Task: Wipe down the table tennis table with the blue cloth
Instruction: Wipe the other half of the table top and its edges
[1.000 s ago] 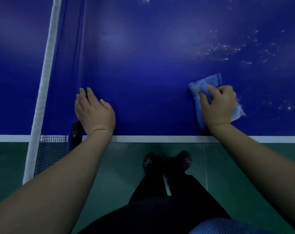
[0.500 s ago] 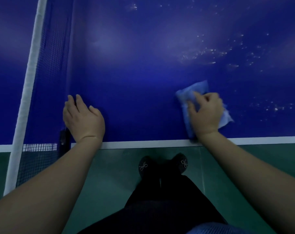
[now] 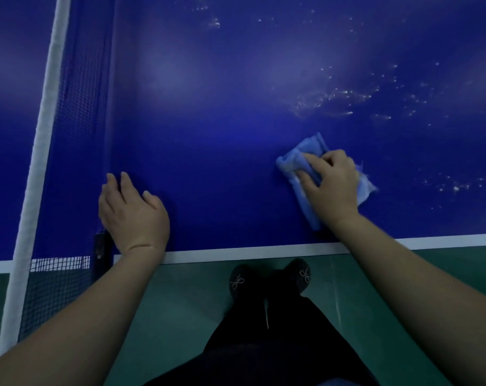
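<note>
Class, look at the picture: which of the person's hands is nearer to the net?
Left. The left hand rests flat on the table right beside the net; the right hand presses the blue cloth far off to the other side.

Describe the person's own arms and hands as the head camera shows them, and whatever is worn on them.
Both forearms are bare right down to the frame's lower edge: no sleeves in view. The left hand and right hand wear no gloves, and no rings, watch or wristband show. Fingernails are short and unpainted as far as the dim light lets one tell.
</note>
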Tool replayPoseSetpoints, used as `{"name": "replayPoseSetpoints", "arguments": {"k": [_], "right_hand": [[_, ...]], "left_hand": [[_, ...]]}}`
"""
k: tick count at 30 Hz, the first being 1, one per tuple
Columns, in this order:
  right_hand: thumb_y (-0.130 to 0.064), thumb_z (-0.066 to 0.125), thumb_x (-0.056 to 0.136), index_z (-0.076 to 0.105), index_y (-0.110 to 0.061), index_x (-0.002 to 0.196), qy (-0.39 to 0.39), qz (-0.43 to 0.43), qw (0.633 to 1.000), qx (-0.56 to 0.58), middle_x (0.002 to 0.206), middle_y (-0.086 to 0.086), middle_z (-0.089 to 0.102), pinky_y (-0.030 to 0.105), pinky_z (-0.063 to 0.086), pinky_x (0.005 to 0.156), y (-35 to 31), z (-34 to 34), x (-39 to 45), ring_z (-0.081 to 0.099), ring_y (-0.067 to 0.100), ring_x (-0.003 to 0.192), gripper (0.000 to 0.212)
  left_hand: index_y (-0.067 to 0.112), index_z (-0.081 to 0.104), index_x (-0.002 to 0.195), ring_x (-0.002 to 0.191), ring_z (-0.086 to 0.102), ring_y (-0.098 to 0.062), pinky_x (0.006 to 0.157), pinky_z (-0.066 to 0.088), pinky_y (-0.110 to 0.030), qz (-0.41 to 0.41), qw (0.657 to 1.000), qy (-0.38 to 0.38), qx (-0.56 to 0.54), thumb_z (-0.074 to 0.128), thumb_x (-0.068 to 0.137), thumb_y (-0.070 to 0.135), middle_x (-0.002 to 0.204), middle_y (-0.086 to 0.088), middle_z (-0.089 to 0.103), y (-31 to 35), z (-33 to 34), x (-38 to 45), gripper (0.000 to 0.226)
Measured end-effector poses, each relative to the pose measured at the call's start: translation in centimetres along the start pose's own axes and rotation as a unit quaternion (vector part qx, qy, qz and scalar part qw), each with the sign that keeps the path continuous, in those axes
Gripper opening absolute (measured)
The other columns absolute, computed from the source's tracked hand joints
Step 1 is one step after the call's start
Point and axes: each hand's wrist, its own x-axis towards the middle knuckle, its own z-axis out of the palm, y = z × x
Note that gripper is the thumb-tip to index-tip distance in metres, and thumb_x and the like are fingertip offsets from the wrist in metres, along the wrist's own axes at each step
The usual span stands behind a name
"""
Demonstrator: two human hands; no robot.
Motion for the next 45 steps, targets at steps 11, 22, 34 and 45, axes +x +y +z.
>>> {"name": "replayPoseSetpoints", "arguments": {"k": [11, 22, 34, 45], "right_hand": [[-0.036, 0.066, 0.085, 0.071, -0.02, 0.105, 0.069, 0.114, 0.991, -0.005, 0.091, 0.012, 0.053, 0.037, 0.039, 0.062, 1.8, -0.2, -2.0, 0.047, 0.029, 0.077, 0.026], [-0.044, 0.058, 0.086, 0.07, -0.024, 0.105, 0.091, 0.197, 0.976, -0.003, 0.099, 0.011, 0.053, 0.042, 0.043, 0.074, 0.4, 0.9, 4.7, 0.05, 0.032, 0.085, 0.03], [-0.041, 0.06, 0.087, 0.07, -0.022, 0.107, 0.067, 0.161, 0.985, 0.003, 0.1, 0.013, 0.053, 0.043, 0.043, 0.076, 0.1, 1.5, 9.8, 0.05, 0.033, 0.088, 0.029], [-0.051, 0.051, 0.087, 0.068, -0.026, 0.112, 0.076, 0.166, 0.983, -0.023, 0.111, 0.01, 0.052, 0.04, 0.04, 0.084, 2.1, 2.4, 17.8, 0.05, 0.032, 0.099, 0.039]], "left_hand": [[0.008, 0.028, 0.15, 0.145, 0.019, -0.034, 0.118, 0.015, -0.052, 0.0, 1.0, -0.006, 0.006, 0.036, 0.098, 0.023, 0.159, -0.015, 0.02, 0.4, -0.3, 0.0, 0.055], [0.008, 0.029, 0.15, 0.144, 0.02, -0.035, 0.117, 0.017, -0.054, -0.009, 1.0, -0.012, 0.01, 0.038, 0.097, 0.021, 0.159, -0.015, 0.021, 0.4, -0.2, 0.1, 0.055], [0.004, 0.033, 0.148, 0.142, 0.025, -0.037, 0.117, 0.018, -0.051, -0.008, 1.0, 0.008, 0.028, 0.032, 0.094, 0.025, 0.157, -0.018, 0.026, -0.1, 0.2, 0.3, 0.058], [0.001, 0.035, 0.145, 0.141, 0.027, -0.037, 0.118, 0.016, -0.048, -0.003, 0.999, 0.027, 0.038, 0.03, 0.093, 0.026, 0.155, -0.021, 0.028, -0.1, 0.4, 0.3, 0.059]]}}
